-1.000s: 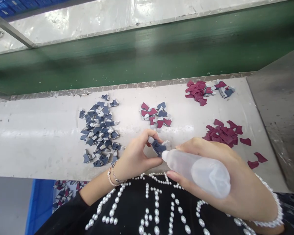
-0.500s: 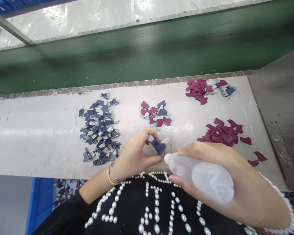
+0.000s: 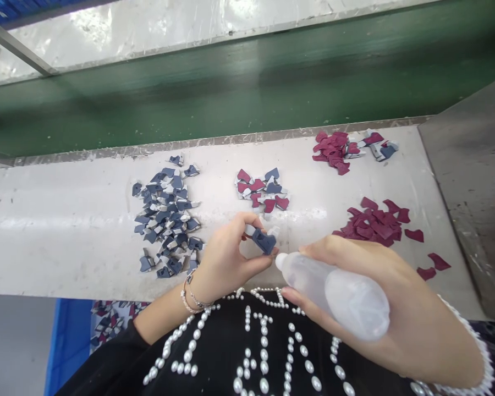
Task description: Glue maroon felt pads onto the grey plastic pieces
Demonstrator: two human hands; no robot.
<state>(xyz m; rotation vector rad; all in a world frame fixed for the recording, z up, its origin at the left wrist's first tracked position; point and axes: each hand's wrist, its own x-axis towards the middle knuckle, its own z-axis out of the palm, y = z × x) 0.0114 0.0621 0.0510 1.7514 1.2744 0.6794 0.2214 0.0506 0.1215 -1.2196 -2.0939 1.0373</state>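
Observation:
Between thumb and fingers, my left hand (image 3: pixel 229 256) pinches a blue-and-white piece (image 3: pixel 264 241) above the white table. My right hand (image 3: pixel 367 280) is wrapped round a translucent squeeze bottle (image 3: pixel 309 276), whose white tip points left, close to the piece and the left fingertips. Beyond the hands lies a small group of maroon and blue pieces (image 3: pixel 258 187). A large pile of blue-and-white pieces (image 3: pixel 165 214) is left of my left hand. Loose maroon pieces (image 3: pixel 373 223) lie just beyond my right hand.
Another maroon pile (image 3: pixel 332 151) with a few white-backed pieces sits at the table's far right. A green panel (image 3: pixel 231 93) runs behind the white table (image 3: pixel 66 220). A metal wall (image 3: pixel 474 181) stands at right. Below the left edge is a blue bin (image 3: pixel 68 341) holding pieces.
My left hand and the held piece have shifted slightly left and tilted a little. The bottle in my right hand has moved slightly up and left.

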